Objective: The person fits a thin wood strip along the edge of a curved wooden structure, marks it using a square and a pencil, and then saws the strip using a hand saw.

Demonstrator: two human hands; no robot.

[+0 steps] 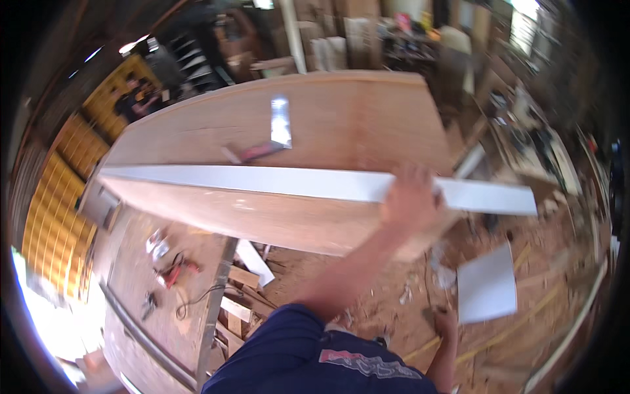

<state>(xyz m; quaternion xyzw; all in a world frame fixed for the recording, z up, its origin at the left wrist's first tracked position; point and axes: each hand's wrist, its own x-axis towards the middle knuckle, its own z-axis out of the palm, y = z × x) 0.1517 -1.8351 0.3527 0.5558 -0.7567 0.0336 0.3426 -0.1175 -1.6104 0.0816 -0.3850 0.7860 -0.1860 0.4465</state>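
White strip (282, 179): long, narrow, smooth-faced, with a squared right end
Strip's pose: stretched lengthwise from left to right
Strip's place: along the near edge of the large wooden piece's (335, 118) upper face
Strip's right end: sticks out past the wooden piece

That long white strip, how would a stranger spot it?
Find the big brown wooden panel across the middle. Along it, under the person's left hand, runs the white strip. It's far longer and narrower than the squarish white sheet at lower right.
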